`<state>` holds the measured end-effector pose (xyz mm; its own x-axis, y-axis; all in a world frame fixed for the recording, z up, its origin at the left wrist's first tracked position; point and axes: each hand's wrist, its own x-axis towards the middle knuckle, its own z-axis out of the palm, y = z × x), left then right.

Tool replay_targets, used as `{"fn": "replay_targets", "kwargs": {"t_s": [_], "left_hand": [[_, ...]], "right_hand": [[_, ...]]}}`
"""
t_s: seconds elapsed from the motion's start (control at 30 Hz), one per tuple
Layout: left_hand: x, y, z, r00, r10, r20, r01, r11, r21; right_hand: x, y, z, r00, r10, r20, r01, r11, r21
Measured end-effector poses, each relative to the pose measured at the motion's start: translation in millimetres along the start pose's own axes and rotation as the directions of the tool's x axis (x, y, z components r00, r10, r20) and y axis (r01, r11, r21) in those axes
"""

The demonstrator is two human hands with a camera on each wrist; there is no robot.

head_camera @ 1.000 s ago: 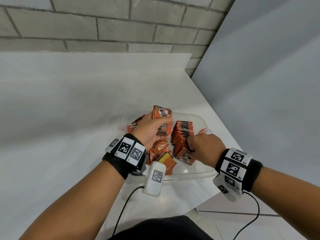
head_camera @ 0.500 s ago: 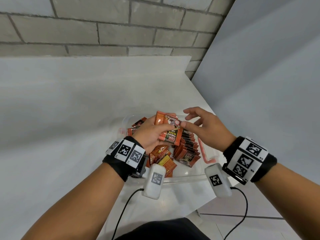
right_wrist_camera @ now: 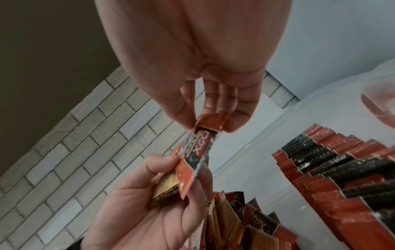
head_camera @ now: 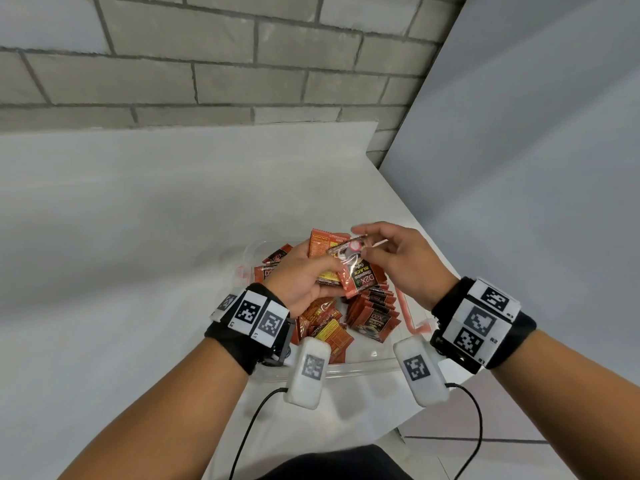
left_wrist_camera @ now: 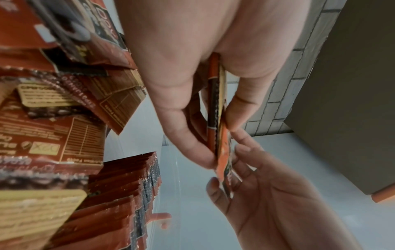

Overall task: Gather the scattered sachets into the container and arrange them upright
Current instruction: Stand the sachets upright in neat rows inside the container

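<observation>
Holding a small fan of flat orange-and-brown foil coffee sachets (head_camera: 323, 252), the left hand (head_camera: 298, 278) has its fingers curled round their lower halves, thumb on one face, so that grip is closed on the bundle above the clear plastic container (head_camera: 363, 367). These packets look light, thin and glossy; I'd judge them floppy at the crimped ends and prone to slide over one another, so a pinch across the flat faces near an edge should serve best. Below that grip lie loose sachets (head_camera: 325, 327) tumbled flat in the container's near-left part. The front sachet, printed D2X (head_camera: 360, 275), sticks out rightward from the left grip, and the right hand (head_camera: 401, 261) pinches its top corner between thumb and fingertips (right_wrist_camera: 181, 108), closed on it. Below the right grip stands the upright row of sachets (head_camera: 375, 306), packed edge to edge on the worktop-side container floor.
</observation>
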<state>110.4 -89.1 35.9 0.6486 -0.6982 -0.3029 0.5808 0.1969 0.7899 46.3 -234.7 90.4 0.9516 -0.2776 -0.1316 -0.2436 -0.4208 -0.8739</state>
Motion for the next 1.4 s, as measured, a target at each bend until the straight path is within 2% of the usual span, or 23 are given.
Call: {"fn": "replay_targets", "kwargs": {"t_s": [0.13, 0.17, 0.3, 0.37, 0.4, 0.5, 0.57, 0.63, 0.73, 0.83, 0.9, 0.97, 1.03, 1.17, 1.23, 1.4], "left_hand": [[-1, 0, -1, 0.999, 0.051, -0.01, -0.051, 0.998, -0.026], [-1, 1, -1, 0.999, 0.053, -0.011, -0.053, 0.998, -0.036], [-3, 2, 0, 1.0, 0.011, 0.019, -0.01, 0.998, -0.064], [-3, 2, 0, 1.0, 0.011, 0.012, -0.011, 0.999, -0.048], [-3, 2, 0, 1.0, 0.027, 0.003, -0.026, 0.999, -0.042], [-3, 1, -1, 0.997, 0.07, -0.009, -0.071, 0.996, -0.047], [-3, 1, -1, 0.997, 0.073, -0.001, -0.073, 0.996, -0.042], [-3, 2, -1, 0.998, 0.066, -0.002, -0.066, 0.997, -0.042], [-1, 2, -1, 0.996, 0.057, -0.071, -0.062, 0.996, -0.068], [2, 1, -4, 0.987, 0.046, -0.155, -0.054, 0.997, -0.048], [2, 0, -3, 0.986, 0.038, -0.163, -0.047, 0.998, -0.05], [2, 0, -3, 0.988, 0.032, -0.153, -0.039, 0.998, -0.045], [2, 1, -3, 0.989, 0.026, -0.147, -0.032, 0.999, -0.038], [1, 1, -3, 0.99, 0.023, -0.138, -0.025, 1.0, -0.015], [0, 1, -3, 0.99, 0.023, -0.14, -0.025, 1.0, -0.008], [1, 0, -3, 0.99, 0.024, -0.139, -0.024, 1.0, -0.001]], "right_hand": [[-5, 3, 1, 0.97, 0.239, 0.042, -0.243, 0.964, 0.105], [-6, 4, 1, 0.962, 0.264, 0.064, -0.27, 0.955, 0.119], [-5, 2, -3, 0.987, 0.163, 0.014, -0.164, 0.983, 0.085], [-4, 1, -4, 0.991, 0.126, 0.032, -0.129, 0.986, 0.107], [-4, 1, -4, 0.989, 0.144, 0.042, -0.148, 0.979, 0.138], [-5, 3, -6, 0.951, 0.304, 0.05, -0.307, 0.919, 0.247], [-7, 4, -9, 0.934, 0.346, 0.09, -0.357, 0.888, 0.29], [-7, 3, -13, 0.948, 0.305, 0.088, -0.317, 0.892, 0.322], [-6, 1, -26, 0.978, 0.2, -0.056, -0.176, 0.941, 0.288], [-8, 1, -41, 0.986, 0.063, -0.157, -0.055, 0.997, 0.053], [-12, 4, -50, 0.995, 0.01, -0.099, -0.025, 0.987, -0.156], [-15, 9, -53, 0.998, 0.049, 0.042, -0.026, 0.902, -0.432], [-20, 16, -48, 0.975, 0.136, 0.174, 0.01, 0.76, -0.65], [-26, 26, -26, 0.912, 0.271, 0.309, 0.083, 0.615, -0.784], [-25, 32, -17, 0.904, 0.285, 0.319, 0.139, 0.51, -0.849], [-25, 37, -4, 0.907, 0.268, 0.326, 0.231, 0.332, -0.915]]}}
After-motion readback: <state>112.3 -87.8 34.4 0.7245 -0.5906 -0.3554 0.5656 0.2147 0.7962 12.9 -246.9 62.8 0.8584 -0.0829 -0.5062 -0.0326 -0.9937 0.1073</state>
